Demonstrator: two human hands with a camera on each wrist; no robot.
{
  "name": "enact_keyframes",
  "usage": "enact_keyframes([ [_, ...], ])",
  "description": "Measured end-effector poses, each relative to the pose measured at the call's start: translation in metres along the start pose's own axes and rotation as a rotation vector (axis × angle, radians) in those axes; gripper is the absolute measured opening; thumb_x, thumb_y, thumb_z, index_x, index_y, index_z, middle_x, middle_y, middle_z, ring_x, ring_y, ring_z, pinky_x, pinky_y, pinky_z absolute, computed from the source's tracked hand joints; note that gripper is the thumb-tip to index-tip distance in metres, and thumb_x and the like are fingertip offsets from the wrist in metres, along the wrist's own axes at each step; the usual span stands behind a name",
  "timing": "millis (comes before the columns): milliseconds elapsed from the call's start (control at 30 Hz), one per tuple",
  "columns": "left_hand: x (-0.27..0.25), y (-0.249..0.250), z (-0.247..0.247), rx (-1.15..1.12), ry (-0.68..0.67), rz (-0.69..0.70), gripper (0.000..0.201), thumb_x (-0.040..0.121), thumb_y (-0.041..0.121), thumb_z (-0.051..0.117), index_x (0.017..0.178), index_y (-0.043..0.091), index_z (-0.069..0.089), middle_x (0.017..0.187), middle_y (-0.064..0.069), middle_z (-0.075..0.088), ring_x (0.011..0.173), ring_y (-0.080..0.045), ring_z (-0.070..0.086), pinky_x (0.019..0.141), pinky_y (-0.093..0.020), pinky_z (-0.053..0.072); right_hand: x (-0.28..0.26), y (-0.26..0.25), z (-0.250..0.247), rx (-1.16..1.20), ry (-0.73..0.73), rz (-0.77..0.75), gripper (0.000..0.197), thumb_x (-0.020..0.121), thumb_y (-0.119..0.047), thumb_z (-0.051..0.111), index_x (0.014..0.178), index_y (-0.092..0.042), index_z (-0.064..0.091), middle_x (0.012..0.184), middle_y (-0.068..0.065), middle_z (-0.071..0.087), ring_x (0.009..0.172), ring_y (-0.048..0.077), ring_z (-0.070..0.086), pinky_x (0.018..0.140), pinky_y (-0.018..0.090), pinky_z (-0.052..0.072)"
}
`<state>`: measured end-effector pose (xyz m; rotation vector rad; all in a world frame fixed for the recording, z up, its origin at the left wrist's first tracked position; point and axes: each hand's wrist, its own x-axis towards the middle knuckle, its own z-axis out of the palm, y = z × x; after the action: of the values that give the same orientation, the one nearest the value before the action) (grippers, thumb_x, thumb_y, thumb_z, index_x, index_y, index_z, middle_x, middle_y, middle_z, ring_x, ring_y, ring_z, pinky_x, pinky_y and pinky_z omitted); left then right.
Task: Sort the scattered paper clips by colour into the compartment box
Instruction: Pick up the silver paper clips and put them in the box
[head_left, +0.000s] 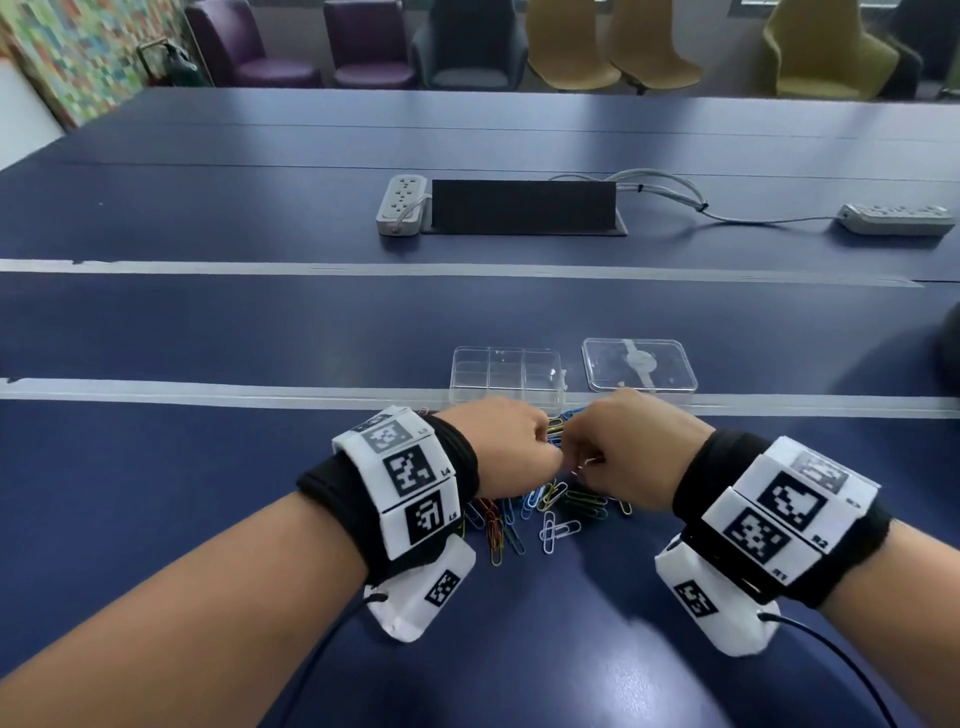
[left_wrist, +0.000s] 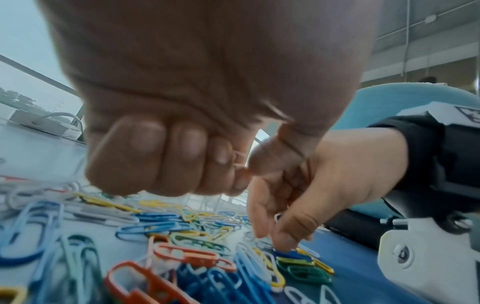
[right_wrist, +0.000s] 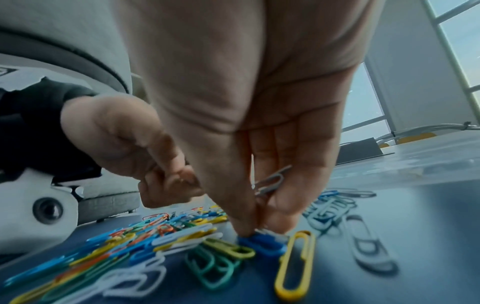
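Observation:
Coloured paper clips (head_left: 540, 509) lie in a loose pile on the dark blue table (head_left: 260, 338), just in front of the clear compartment box (head_left: 506, 376). Both hands hover over the pile, close together. My left hand (left_wrist: 244, 170) is curled into a fist, and a thin pale clip (left_wrist: 237, 161) shows between its forefinger and thumb. My right hand (right_wrist: 259, 228) keeps a few grey-white clips (right_wrist: 270, 183) tucked in its curled fingers, while its thumb and fingertip pinch a blue clip (right_wrist: 262, 242) that lies on the table. The box compartments look empty in the head view.
The box's clear lid (head_left: 639, 364) lies to the right of the box. Two strips of pale tape (head_left: 208, 392) cross the table. Power strips (head_left: 400, 205), a black cable hatch (head_left: 522, 208) and chairs (head_left: 566, 47) sit farther back.

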<state>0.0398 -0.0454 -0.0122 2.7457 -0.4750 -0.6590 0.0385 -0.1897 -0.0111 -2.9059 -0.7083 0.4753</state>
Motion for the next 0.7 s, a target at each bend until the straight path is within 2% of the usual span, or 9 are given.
enact_keyframes([
  [67, 0.000, 0.001, 0.003, 0.027, 0.026, 0.030, 0.021, 0.084, 0.036, 0.054, 0.069, 0.022, 0.047, 0.070, 0.006, 0.048, 0.076, -0.018, 0.047, 0.056, -0.024, 0.033, -0.001, 0.003, -0.002, 0.037, -0.006, 0.018, 0.024, 0.078, -0.012, 0.056, 0.090, -0.023, 0.073, 0.085, 0.000, 0.072, 0.081, 0.020, 0.063, 0.071, 0.024, 0.049],
  [167, 0.001, -0.001, 0.005, 0.103, 0.059, 0.051, 0.019, 0.081, 0.040, 0.064, 0.089, 0.023, 0.063, 0.086, 0.007, 0.057, 0.086, -0.015, 0.052, 0.067, -0.024, 0.038, -0.001, 0.008, -0.005, 0.058, 0.022, 0.061, 0.024, 0.080, -0.011, 0.056, 0.089, -0.022, 0.075, 0.087, 0.000, 0.072, 0.083, 0.019, 0.063, 0.072, 0.024, 0.050],
  [233, 0.003, -0.001, 0.006, 0.115, 0.090, 0.060, 0.022, 0.080, 0.039, 0.067, 0.094, 0.023, 0.068, 0.098, 0.003, 0.064, 0.093, -0.015, 0.056, 0.070, -0.025, 0.039, 0.001, 0.008, -0.004, 0.042, 0.032, 0.100, 0.015, 0.082, -0.020, 0.061, 0.088, -0.018, 0.075, 0.088, 0.003, 0.072, 0.083, 0.021, 0.063, 0.069, 0.022, 0.046],
  [300, 0.005, 0.001, 0.006, 0.123, 0.098, 0.067, 0.018, 0.081, 0.036, 0.067, 0.091, 0.022, 0.070, 0.100, 0.002, 0.067, 0.092, -0.015, 0.058, 0.069, -0.025, 0.038, 0.004, 0.006, -0.001, 0.011, -0.005, 0.118, 0.020, 0.081, -0.032, 0.066, 0.086, -0.014, 0.074, 0.089, 0.007, 0.071, 0.085, 0.024, 0.064, 0.071, 0.026, 0.050],
  [367, 0.006, 0.001, 0.007, 0.121, 0.099, 0.065, 0.015, 0.083, 0.036, 0.065, 0.088, 0.022, 0.070, 0.100, 0.002, 0.068, 0.094, -0.016, 0.059, 0.069, -0.024, 0.039, 0.006, 0.004, 0.002, -0.016, -0.019, 0.119, 0.024, 0.081, -0.035, 0.066, 0.086, -0.013, 0.074, 0.091, 0.009, 0.071, 0.090, 0.026, 0.064, 0.076, 0.029, 0.053],
  [433, 0.005, -0.001, 0.007, 0.094, 0.104, 0.064, 0.014, 0.085, 0.034, 0.061, 0.087, 0.023, 0.069, 0.098, 0.003, 0.066, 0.093, -0.015, 0.057, 0.071, -0.024, 0.039, 0.006, 0.003, 0.002, -0.019, 0.002, 0.109, 0.021, 0.083, -0.032, 0.063, 0.086, -0.013, 0.073, 0.093, 0.008, 0.071, 0.090, 0.026, 0.064, 0.074, 0.027, 0.051],
  [500, 0.004, -0.003, 0.005, 0.049, 0.099, 0.054, 0.013, 0.087, 0.031, 0.056, 0.089, 0.023, 0.066, 0.092, 0.004, 0.061, 0.093, -0.016, 0.056, 0.073, -0.023, 0.039, 0.005, 0.002, 0.001, -0.012, 0.007, 0.096, 0.018, 0.083, -0.028, 0.061, 0.083, -0.015, 0.074, 0.089, 0.007, 0.071, 0.082, 0.024, 0.060, 0.071, 0.026, 0.047],
  [600, 0.003, -0.005, 0.003, 0.015, 0.072, 0.024, 0.018, 0.091, 0.030, 0.048, 0.096, 0.021, 0.063, 0.093, 0.002, 0.057, 0.091, -0.018, 0.053, 0.075, -0.023, 0.039, 0.004, 0.004, -0.002, 0.032, 0.004, 0.089, 0.016, 0.080, -0.019, 0.058, 0.079, -0.017, 0.073, 0.075, 0.002, 0.066, 0.074, 0.020, 0.055, 0.073, 0.026, 0.051],
  [700, 0.003, -0.007, 0.001, -0.075, 0.057, 0.003, 0.019, 0.094, 0.027, 0.039, 0.084, 0.017, 0.053, 0.084, 0.000, 0.052, 0.081, -0.018, 0.047, 0.070, -0.023, 0.035, 0.004, 0.012, -0.008, 0.093, 0.040, 0.122, 0.026, 0.080, -0.012, 0.053, 0.089, -0.023, 0.074, 0.086, -0.002, 0.071, 0.082, 0.017, 0.061, 0.067, 0.018, 0.048],
])
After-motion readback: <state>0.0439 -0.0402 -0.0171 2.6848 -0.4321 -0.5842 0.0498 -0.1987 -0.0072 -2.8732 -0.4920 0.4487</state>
